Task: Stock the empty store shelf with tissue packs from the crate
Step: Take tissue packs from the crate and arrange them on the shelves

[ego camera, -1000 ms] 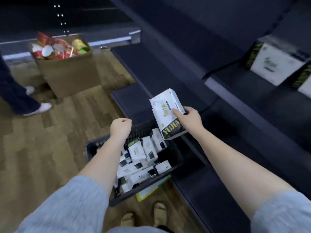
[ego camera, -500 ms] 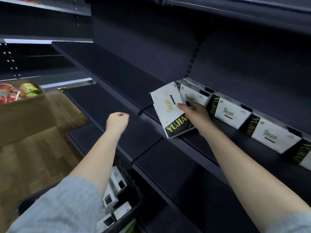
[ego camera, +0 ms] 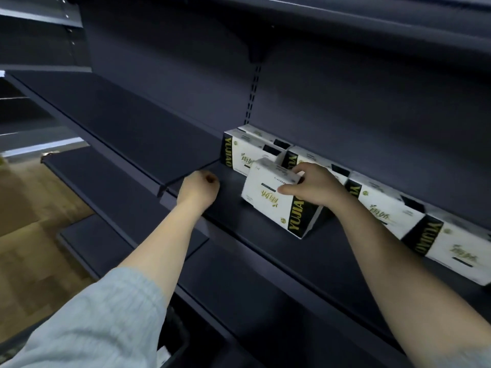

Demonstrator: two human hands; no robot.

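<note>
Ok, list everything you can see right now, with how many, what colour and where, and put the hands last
held tissue pack: one, white with a black and yellow end, tilted above the shelf front, in front of the row
shelved tissue packs: at least five in view, white with black and yellow ends, in a row along the back of the shelf
shelf: one, dark blue-grey, mid frame
crate: one, black, bottom edge, mostly hidden
floor: brown wood pattern, left
left hand: fingers curled, holding nothing, at the shelf's front edge
right hand: grips the held tissue pack
</note>
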